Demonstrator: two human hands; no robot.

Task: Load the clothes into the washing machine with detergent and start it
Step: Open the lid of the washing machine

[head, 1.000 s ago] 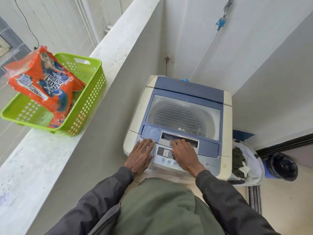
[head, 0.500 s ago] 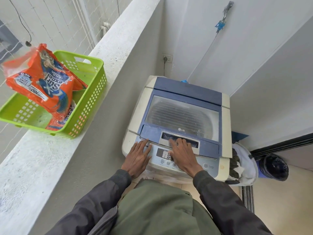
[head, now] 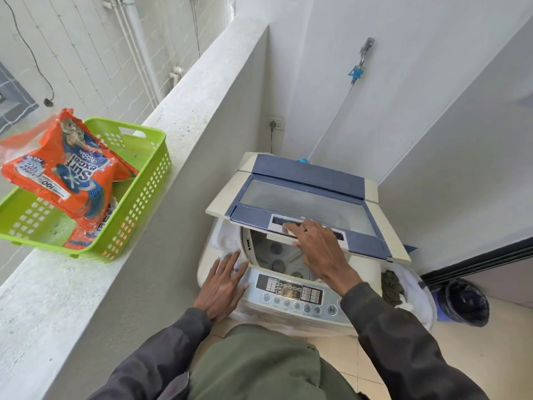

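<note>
Left hand (head: 223,284) lies flat, palm down, fingers straight and spread. Right hand (head: 320,252) is stretched further forward, arm extended, fingertips possibly hooked, hard to tell.

Pale concrete parapet (head: 184,105) running up the left, daylight over it, with a tiled outer wall (head: 72,53) and white pipes (head: 138,39) beyond. White plastered walls (head: 432,96) closing the corner: socket (head: 276,123) low down, plugged, tap (head: 365,47) higher up. Cream floor tiles (head: 476,350) below, dark door frame (head: 476,259) right, black bin (head: 464,303) just beside.
</note>
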